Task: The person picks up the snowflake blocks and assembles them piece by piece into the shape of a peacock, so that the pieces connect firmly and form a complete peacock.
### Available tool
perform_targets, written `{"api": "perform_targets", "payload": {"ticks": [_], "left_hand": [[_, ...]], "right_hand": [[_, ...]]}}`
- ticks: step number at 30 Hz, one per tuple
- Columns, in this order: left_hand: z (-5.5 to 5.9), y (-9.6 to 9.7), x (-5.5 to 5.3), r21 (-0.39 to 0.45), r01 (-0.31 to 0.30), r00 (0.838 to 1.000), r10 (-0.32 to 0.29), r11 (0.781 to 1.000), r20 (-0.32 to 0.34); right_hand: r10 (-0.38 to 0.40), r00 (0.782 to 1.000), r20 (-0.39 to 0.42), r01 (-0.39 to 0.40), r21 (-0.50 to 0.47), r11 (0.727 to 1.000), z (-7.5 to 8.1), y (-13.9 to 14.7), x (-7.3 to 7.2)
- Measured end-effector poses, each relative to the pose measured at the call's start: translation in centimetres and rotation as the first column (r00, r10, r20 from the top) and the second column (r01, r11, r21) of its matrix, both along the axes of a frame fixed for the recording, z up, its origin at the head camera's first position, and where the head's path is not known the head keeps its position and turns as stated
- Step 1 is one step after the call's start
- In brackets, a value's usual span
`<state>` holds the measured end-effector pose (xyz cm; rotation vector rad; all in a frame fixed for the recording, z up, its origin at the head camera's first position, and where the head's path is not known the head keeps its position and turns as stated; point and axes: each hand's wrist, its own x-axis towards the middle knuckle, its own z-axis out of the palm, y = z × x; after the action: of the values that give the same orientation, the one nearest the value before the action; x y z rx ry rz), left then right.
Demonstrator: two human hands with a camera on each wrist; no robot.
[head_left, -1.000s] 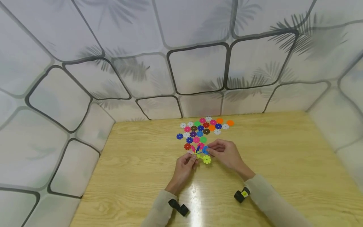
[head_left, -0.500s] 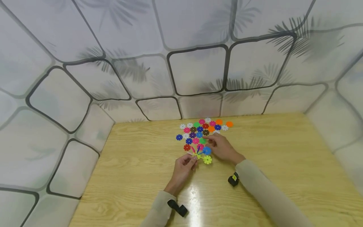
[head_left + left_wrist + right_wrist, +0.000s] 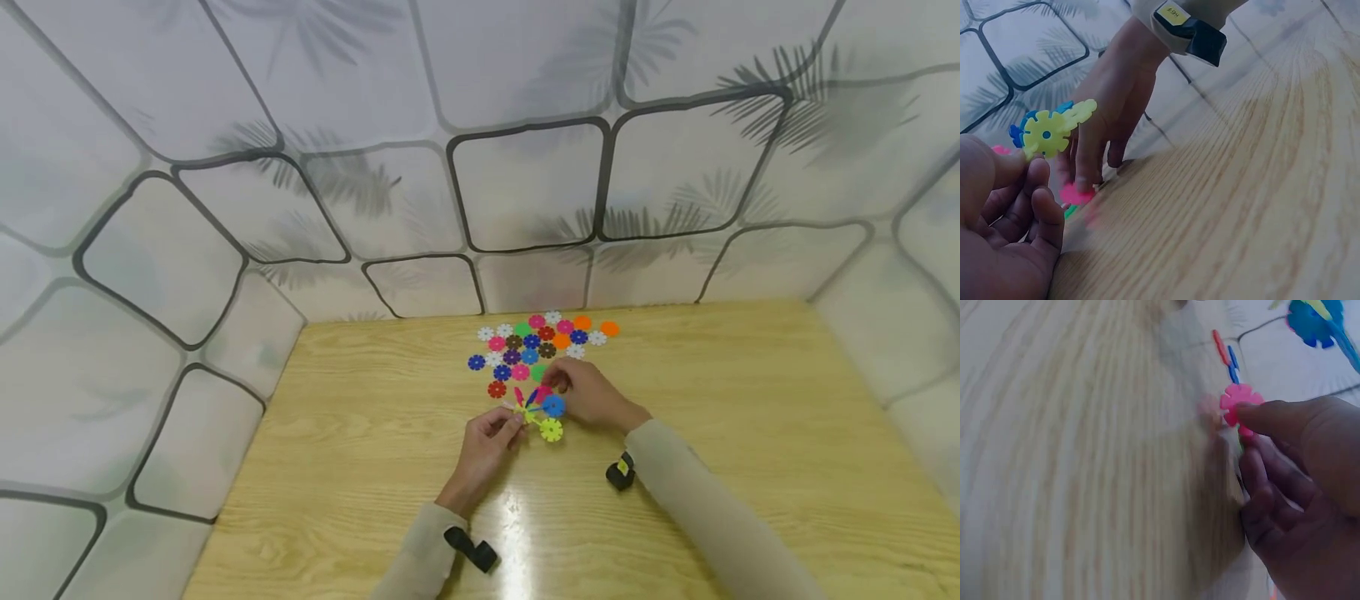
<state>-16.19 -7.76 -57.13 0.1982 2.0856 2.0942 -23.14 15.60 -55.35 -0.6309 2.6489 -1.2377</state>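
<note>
I have my left hand (image 3: pixel 489 437) just on the near side of the spread, thumb and forefinger pinching a yellow centre piece (image 3: pixel 527 412) in a small cluster of notched plastic discs. The grip sits in the middle of the cluster, I think on purpose: the outer pieces fan away from the fingertips, so the hand covers little of them. A blue disc (image 3: pixel 553 406) and an outer yellow disc (image 3: pixel 551 430) stick out to the right, while a dark blue piece (image 3: pixel 532 397) points toward the patterned wall (image 3: pixel 525 187), seen nearly edge-on.

My right hand (image 3: pixel 592 396) is beyond the blue disc, its fingers and thumb gripping a pink disc (image 3: pixel 1240 400). The right wrist view gives me the thumb on its face, toward one side; that hold probably serves to leave the opposite notches uncovered. The pink disc is low over the table (image 3: pixel 337 500); whether it touches I cannot tell.

Between the hands and the wall, loose discs (image 3: pixel 530 356) of many colours lie close together on the table. They look laid out flat, mostly side by side, presumably so that each colour shows and fingertips can reach any one.
</note>
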Motion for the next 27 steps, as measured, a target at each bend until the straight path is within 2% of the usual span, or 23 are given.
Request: {"api": "perform_targets", "payload": {"ticks": [3, 10, 17, 27], "left_hand": [[-0.1, 0.0, -0.1, -0.014, -0.003, 1.000, 0.003, 1.000, 0.022], [0.1, 0.1, 0.0, -0.007, -0.003, 0.999, 0.003, 1.000, 0.042], [0.3, 0.2, 0.1, 0.002, -0.002, 0.999, 0.002, 1.000, 0.049], [0.2, 0.2, 0.0, -0.013, 0.003, 1.000, -0.002, 1.000, 0.029]], "right_hand": [[-0.036, 0.997, 0.062, 0.042, -0.098, 0.994, 0.6, 0.7, 0.2], [-0.128, 0.990, 0.063, 0.137, -0.178, 0.974, 2.9, 1.4, 1.1], [-0.095, 0.990, 0.105, 0.122, -0.296, 0.947, 4.1, 1.5, 2.1], [-0.084, 0.990, 0.117, 0.115, -0.290, 0.950, 4.1, 1.0, 2.8]]}}
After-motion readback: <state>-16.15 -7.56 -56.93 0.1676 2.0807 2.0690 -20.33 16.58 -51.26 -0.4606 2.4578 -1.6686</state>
